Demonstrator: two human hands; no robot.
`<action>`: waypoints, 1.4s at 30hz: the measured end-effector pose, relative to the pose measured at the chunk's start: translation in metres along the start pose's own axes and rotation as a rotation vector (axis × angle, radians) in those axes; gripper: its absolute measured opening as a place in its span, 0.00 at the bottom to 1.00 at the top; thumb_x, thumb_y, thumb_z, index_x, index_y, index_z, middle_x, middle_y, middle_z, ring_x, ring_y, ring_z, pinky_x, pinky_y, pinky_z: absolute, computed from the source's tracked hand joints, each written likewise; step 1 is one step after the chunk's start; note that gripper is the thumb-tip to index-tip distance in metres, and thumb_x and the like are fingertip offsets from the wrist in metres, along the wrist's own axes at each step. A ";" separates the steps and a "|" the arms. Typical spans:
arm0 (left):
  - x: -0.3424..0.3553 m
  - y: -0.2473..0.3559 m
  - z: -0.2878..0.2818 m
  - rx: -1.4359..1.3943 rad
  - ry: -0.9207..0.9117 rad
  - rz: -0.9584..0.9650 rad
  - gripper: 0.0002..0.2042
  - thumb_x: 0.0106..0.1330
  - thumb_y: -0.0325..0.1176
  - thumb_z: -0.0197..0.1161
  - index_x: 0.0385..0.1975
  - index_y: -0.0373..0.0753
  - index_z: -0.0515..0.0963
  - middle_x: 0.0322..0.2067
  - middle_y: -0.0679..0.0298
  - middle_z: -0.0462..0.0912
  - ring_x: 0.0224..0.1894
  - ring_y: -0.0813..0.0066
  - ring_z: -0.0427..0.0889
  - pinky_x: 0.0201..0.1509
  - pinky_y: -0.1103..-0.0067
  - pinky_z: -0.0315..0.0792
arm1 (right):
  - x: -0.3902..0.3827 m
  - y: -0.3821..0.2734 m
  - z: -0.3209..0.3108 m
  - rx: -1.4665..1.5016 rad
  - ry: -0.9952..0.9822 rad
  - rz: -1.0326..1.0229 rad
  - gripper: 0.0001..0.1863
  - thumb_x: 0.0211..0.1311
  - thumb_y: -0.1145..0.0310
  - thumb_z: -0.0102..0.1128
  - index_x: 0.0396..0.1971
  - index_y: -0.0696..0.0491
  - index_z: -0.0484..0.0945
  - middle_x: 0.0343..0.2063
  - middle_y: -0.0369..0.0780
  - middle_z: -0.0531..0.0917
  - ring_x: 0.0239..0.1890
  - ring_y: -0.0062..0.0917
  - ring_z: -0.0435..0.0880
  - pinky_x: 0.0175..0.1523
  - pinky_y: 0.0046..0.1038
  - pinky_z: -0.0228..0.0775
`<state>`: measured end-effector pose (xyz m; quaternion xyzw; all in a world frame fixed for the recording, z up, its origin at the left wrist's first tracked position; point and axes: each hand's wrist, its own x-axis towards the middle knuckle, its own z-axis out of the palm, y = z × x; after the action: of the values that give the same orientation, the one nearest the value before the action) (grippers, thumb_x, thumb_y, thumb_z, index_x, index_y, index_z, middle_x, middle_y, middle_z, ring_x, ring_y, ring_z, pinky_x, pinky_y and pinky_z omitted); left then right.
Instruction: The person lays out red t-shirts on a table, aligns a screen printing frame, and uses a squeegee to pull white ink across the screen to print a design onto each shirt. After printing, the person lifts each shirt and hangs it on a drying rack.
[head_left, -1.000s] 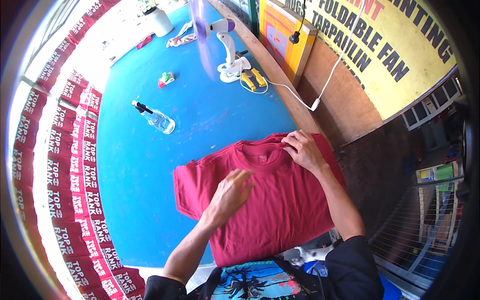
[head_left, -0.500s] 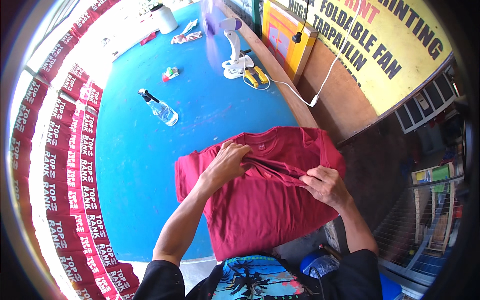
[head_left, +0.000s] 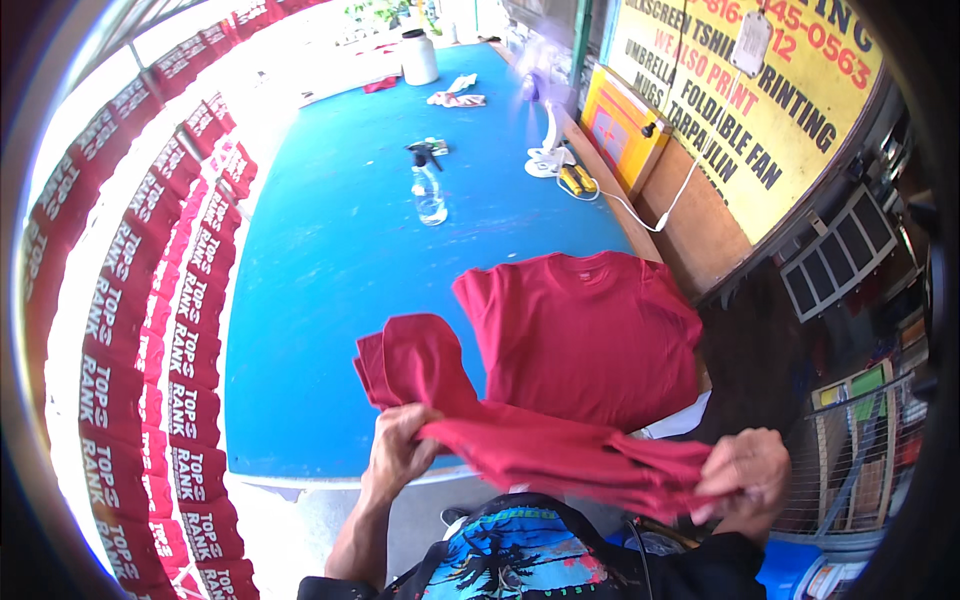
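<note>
A red T-shirt (head_left: 570, 455) is stretched between my two hands, in front of my body and past the table's near edge. My left hand (head_left: 403, 445) is closed on its left part, and a sleeve-like flap of the cloth rests over the table beyond that hand. My right hand (head_left: 743, 472) grips the bunched right end, slightly blurred. Just beyond lies another red T-shirt (head_left: 590, 340), spread fairly flat with its collar at the far side, on the near right of the blue table.
The blue table (head_left: 320, 300) holds a clear spray bottle (head_left: 428, 195), a small white fan (head_left: 548, 150), yellow-handled tools (head_left: 577, 180) and a white jar (head_left: 419, 58). A yellow sign (head_left: 760, 110) stands along the right. Red printed banners (head_left: 195, 400) hang at left.
Both hands have drawn the held shirt off the other one and toward my body, the right hand moving outward. The shirt beneath now shows. My view has tilted up and shifted left.
</note>
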<state>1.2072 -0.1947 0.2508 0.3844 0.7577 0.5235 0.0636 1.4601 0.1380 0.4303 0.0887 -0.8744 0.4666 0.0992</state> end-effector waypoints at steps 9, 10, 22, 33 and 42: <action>-0.270 0.062 -0.171 -0.017 0.531 0.238 0.17 0.65 0.39 0.70 0.20 0.37 0.72 0.12 0.66 0.69 0.14 0.72 0.69 0.22 0.74 0.61 | -0.008 -0.116 0.158 0.487 -0.332 -0.275 0.12 0.50 0.82 0.84 0.37 0.63 0.93 0.29 0.48 0.89 0.28 0.28 0.90 0.32 0.23 0.83; -0.296 0.067 -0.187 0.029 0.612 0.267 0.21 0.69 0.44 0.70 0.20 0.37 0.72 0.12 0.66 0.69 0.14 0.71 0.69 0.22 0.74 0.62 | 0.000 -0.125 0.175 0.524 -0.368 -0.273 0.12 0.50 0.81 0.84 0.37 0.63 0.93 0.29 0.48 0.90 0.28 0.28 0.90 0.32 0.23 0.83; -0.455 0.112 -0.386 0.784 0.773 0.300 0.31 0.71 0.64 0.66 0.23 0.40 0.71 0.17 0.69 0.68 0.22 0.75 0.72 0.31 0.73 0.68 | 0.115 -0.166 0.385 0.489 -0.902 0.047 0.16 0.51 0.87 0.81 0.41 0.61 0.91 0.41 0.51 0.91 0.41 0.25 0.90 0.45 0.26 0.81; -0.475 0.025 -0.628 0.803 0.751 0.323 0.31 0.51 0.64 0.78 0.21 0.39 0.75 0.15 0.69 0.65 0.16 0.71 0.68 0.21 0.75 0.58 | 0.236 -0.173 0.626 0.790 -0.834 0.130 0.18 0.56 0.62 0.82 0.41 0.58 0.89 0.46 0.54 0.90 0.45 0.39 0.91 0.51 0.38 0.81; -0.464 -0.126 -0.787 0.591 0.648 0.291 0.34 0.64 0.69 0.67 0.19 0.39 0.69 0.14 0.70 0.64 0.16 0.77 0.64 0.22 0.77 0.56 | 0.331 -0.242 0.744 0.528 -0.573 0.397 0.15 0.60 0.62 0.78 0.28 0.58 0.82 0.23 0.33 0.82 0.28 0.14 0.78 0.34 0.24 0.67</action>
<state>1.0730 -1.1021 0.3521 0.3049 0.7934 0.3819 -0.3630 1.1335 -0.6355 0.3027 0.0671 -0.7175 0.6407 -0.2650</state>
